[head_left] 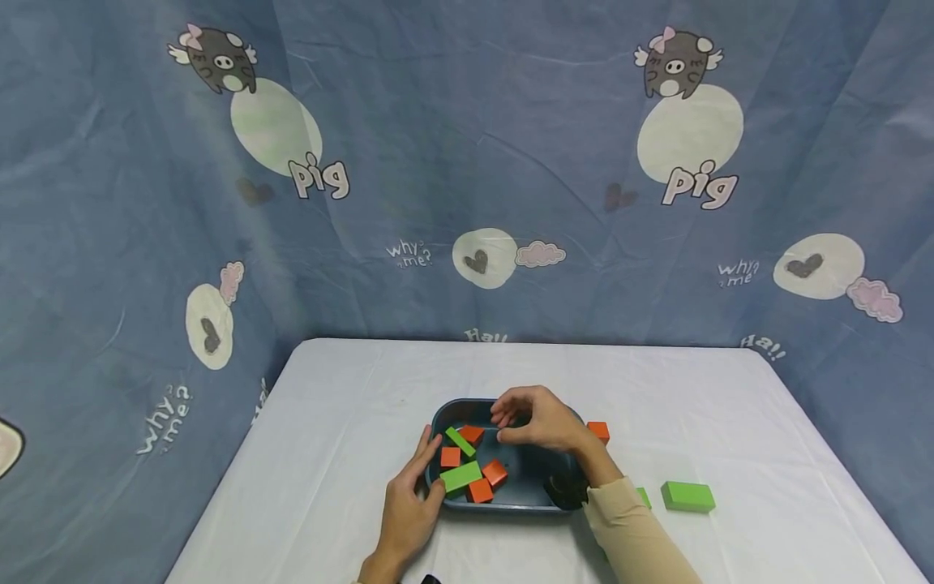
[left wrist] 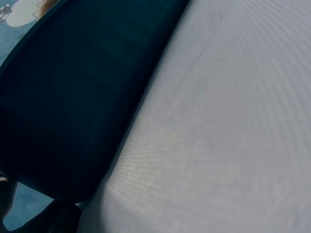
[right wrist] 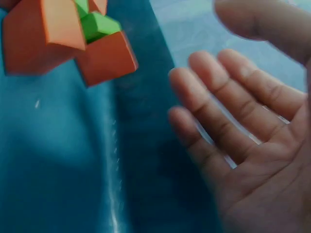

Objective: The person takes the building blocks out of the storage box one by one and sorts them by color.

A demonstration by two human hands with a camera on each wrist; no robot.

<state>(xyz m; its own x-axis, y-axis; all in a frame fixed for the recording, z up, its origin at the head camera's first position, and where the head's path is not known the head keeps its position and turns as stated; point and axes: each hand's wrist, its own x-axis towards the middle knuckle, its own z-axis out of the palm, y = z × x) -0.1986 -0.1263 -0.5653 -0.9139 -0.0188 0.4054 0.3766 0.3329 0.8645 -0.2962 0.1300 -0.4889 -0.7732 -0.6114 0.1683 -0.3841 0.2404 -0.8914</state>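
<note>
Several orange and green cuboid blocks [head_left: 461, 477] sit leftward in a dark blue, round-cornered tray [head_left: 527, 478], the left hand [head_left: 410, 507] resting outstretched against it. Above, the right hand [head_left: 538, 418] hangs empty, fingers relaxed; I'd brace the tray firmly against sliding.

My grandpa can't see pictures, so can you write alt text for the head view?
A person's left hand touches the left side of a dark blue tray holding orange and green blocks, while the empty right hand hovers over it. More blocks lie to the right on a white table, before a blue pig-print cloth.
</note>
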